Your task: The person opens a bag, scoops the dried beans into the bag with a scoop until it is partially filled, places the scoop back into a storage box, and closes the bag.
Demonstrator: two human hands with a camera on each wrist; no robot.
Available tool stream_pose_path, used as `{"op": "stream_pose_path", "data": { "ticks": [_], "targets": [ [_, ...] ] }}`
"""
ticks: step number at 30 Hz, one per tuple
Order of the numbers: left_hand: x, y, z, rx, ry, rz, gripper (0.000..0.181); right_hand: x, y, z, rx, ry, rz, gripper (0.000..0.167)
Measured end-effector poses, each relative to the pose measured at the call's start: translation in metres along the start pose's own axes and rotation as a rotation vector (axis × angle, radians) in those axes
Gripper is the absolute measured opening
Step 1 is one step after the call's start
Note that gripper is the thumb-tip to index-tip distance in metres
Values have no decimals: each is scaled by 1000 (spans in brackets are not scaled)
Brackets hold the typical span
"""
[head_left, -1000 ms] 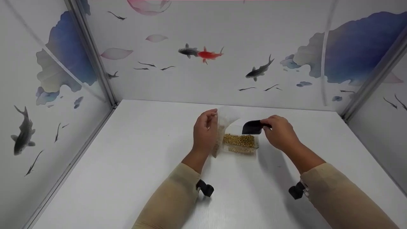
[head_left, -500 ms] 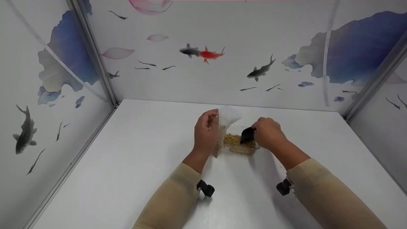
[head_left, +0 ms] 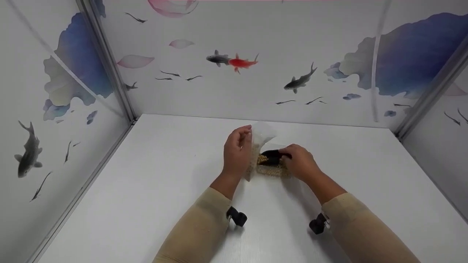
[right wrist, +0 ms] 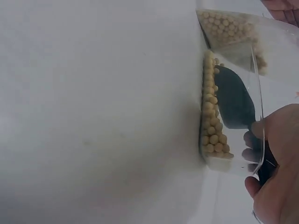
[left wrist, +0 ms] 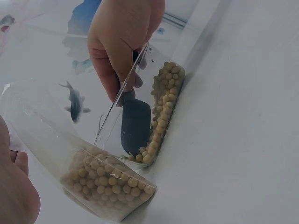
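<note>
My right hand (head_left: 300, 162) grips the handle of a black scoop (head_left: 271, 157). The scoop's blade lies inside a clear plastic box (right wrist: 222, 164), low against the soybeans (left wrist: 163, 112) that cover its bottom. In the left wrist view the right fingers reach down past the box's rim. Left of the box stands a clear plastic bag (left wrist: 112, 184) with more soybeans in its lower part, touching or very near the box. My left hand (head_left: 237, 151) holds the bag by its left side, the fingers curled at its upper edge. Part of the scoop's handle is hidden by the right hand.
Box and bag stand on a white table (head_left: 164, 197), toward its far side. A white back wall (head_left: 234, 95) with painted fish rises behind, and side panels flank the table. A black wrist device (head_left: 237, 216) hangs at the left sleeve.
My right hand has moved down and left, bringing the scoop from above the box into it among the soybeans. The left hand and the bag have stayed in place.
</note>
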State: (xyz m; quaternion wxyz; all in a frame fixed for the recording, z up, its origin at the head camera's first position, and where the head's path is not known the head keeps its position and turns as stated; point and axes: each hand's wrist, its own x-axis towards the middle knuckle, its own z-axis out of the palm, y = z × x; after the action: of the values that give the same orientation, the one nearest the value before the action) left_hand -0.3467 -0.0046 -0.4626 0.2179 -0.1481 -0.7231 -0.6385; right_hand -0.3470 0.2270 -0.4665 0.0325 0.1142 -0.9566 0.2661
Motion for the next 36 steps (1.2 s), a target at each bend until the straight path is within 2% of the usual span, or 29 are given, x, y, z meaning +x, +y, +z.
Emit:
{"op": "stream_pose_path", "data": {
  "ticks": [5,14,23,30,36],
  "targets": [
    [0,0,0,8,-4,15,22,-4,3,10,119,54,35,36],
    [0,0,1,11,9,15,23,-12,9,15,209,121,9,35],
    [0,3,1,20,10,-5,22,-16,13,15,354,136,94,36],
    [1,2,2,22,16,3,21,-18,18,11,375,193,94,35],
    [0,0,2,24,8,15,22,-19,21,5,364,209,82,35]
  ]
}}
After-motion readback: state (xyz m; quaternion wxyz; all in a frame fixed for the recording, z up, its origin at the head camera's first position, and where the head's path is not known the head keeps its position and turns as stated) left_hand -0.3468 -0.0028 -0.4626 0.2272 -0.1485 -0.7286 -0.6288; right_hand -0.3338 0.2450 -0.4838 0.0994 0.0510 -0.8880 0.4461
